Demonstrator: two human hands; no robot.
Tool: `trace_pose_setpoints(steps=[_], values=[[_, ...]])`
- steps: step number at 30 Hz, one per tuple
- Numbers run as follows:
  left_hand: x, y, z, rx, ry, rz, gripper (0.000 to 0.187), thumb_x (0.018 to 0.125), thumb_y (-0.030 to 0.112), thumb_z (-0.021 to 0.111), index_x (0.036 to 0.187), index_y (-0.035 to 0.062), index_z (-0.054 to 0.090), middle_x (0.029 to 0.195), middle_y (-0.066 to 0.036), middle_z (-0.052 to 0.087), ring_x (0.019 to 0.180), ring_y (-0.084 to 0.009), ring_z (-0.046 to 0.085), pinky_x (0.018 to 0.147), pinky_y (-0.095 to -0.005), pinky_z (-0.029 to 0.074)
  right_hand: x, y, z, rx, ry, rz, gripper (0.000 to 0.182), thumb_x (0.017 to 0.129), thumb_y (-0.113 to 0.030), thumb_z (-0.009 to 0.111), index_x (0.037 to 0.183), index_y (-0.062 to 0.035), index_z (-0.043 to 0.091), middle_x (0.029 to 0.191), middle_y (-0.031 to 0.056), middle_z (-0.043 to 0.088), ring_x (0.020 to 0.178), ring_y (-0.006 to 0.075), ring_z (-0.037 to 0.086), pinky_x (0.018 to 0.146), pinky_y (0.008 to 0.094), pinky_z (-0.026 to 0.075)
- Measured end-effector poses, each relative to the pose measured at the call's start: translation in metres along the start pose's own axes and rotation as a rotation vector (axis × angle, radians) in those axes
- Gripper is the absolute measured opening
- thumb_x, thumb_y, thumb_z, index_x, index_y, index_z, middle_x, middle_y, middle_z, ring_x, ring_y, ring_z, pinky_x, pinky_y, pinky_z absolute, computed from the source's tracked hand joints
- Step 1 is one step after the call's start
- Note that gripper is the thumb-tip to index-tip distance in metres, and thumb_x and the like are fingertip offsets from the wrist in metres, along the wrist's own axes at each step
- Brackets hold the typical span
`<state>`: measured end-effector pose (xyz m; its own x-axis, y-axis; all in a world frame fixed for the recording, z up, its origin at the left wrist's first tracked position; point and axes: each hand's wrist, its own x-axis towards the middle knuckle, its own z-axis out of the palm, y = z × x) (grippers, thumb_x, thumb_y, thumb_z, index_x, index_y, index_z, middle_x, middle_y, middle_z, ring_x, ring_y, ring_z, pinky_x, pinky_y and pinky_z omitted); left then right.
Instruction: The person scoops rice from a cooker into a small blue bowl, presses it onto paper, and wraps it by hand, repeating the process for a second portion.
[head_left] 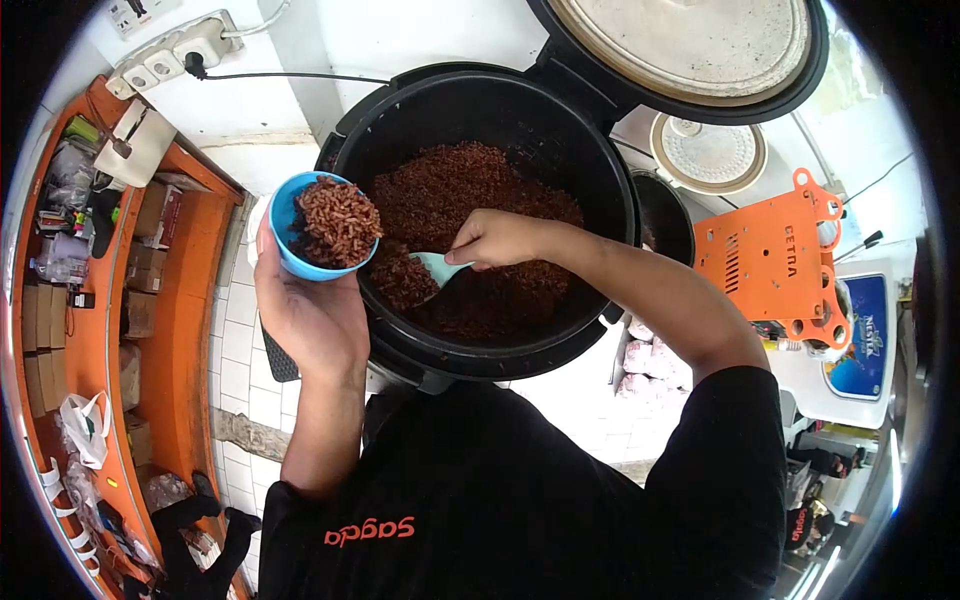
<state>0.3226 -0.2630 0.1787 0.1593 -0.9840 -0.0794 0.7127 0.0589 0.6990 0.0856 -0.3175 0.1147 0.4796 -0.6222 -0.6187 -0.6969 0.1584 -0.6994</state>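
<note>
My left hand (pixel 315 320) is wrapped round a blue bowl (pixel 325 268) at the left rim of a large black rice cooker (pixel 470 95). Reddish-brown cooked rice (pixel 338 218) fills part of the bowl and heaps toward its right side. Inside the cooker, more of the same rice covers the bottom. My right hand (pixel 490 240) grips the handle of a pale green rice paddle (pixel 440 268). The paddle's blade lies in the rice near the cooker's left wall, close to the bowl, and rice hides part of it.
The cooker's lid (pixel 690 45) stands open at the upper right. Beside it is a second, smaller round lid (pixel 708 150). An orange machine (pixel 760 255) stands to the right, above several wrapped bundles (pixel 652 365). Orange shelves (pixel 175 330) run along the left; another person's legs (pixel 195 540) show below.
</note>
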Motion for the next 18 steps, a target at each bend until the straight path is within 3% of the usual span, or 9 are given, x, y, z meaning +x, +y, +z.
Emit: trace_pose_setpoints(steps=[8, 9, 13, 15, 18], values=[[-0.005, 0.000, 0.004, 0.013, -0.046, 0.086, 0.048, 0.106, 0.033, 0.044, 0.144, 0.0048, 0.038, 0.137, -0.016, 0.054, 0.127, -0.0278, 0.056, 0.106, -0.0447, 0.047, -0.057, -0.016, -0.022, 0.171, 0.165, -0.154, 0.030, 0.103, -0.026, 0.061, 0.101, 0.0002, 0.076, 0.060, -0.0046, 0.050, 0.056, 0.0054, 0.044, 0.055, 0.0251, 0.036], [-0.007, -0.002, 0.006, 0.026, -0.049, 0.102, 0.048, 0.105, 0.032, 0.045, 0.145, 0.0049, 0.037, 0.137, -0.016, 0.054, 0.127, -0.0278, 0.057, 0.106, -0.0445, 0.047, -0.069, -0.022, -0.023, 0.208, 0.224, -0.159, 0.031, 0.103, -0.028, 0.060, 0.096, -0.0012, 0.076, 0.062, -0.0018, 0.057, 0.057, 0.0074, 0.050, 0.057, 0.0278, 0.041], [-0.010, -0.014, 0.013, 0.044, -0.045, 0.119, 0.050, 0.104, 0.029, 0.051, 0.146, 0.0059, 0.035, 0.137, -0.016, 0.053, 0.127, -0.0260, 0.055, 0.107, -0.0427, 0.045, -0.112, -0.060, -0.013, 0.035, 0.530, -0.131, 0.031, 0.103, -0.027, 0.058, 0.099, -0.0021, 0.075, 0.064, 0.0027, 0.061, 0.057, 0.0098, 0.054, 0.059, 0.0302, 0.045], [-0.014, -0.018, 0.020, 0.056, -0.056, 0.106, 0.049, 0.104, 0.022, 0.054, 0.146, 0.0066, 0.034, 0.141, -0.015, 0.048, 0.130, -0.0234, 0.050, 0.110, -0.0396, 0.041, -0.127, -0.081, 0.004, 0.039, 0.620, -0.203, 0.026, 0.103, -0.023, 0.057, 0.102, 0.0000, 0.070, 0.068, 0.0096, 0.064, 0.062, 0.0198, 0.062, 0.063, 0.0366, 0.048], [-0.015, -0.030, 0.026, 0.311, -0.039, 0.186, 0.051, 0.105, 0.025, 0.053, 0.147, 0.0058, 0.032, 0.140, -0.014, 0.045, 0.130, -0.0230, 0.050, 0.111, -0.0412, 0.041, -0.128, -0.087, 0.033, -0.046, 0.703, -0.400, 0.019, 0.100, -0.014, 0.056, 0.100, 0.0023, 0.065, 0.077, 0.0209, 0.065, 0.074, 0.0377, 0.066, 0.068, 0.0462, 0.049]])
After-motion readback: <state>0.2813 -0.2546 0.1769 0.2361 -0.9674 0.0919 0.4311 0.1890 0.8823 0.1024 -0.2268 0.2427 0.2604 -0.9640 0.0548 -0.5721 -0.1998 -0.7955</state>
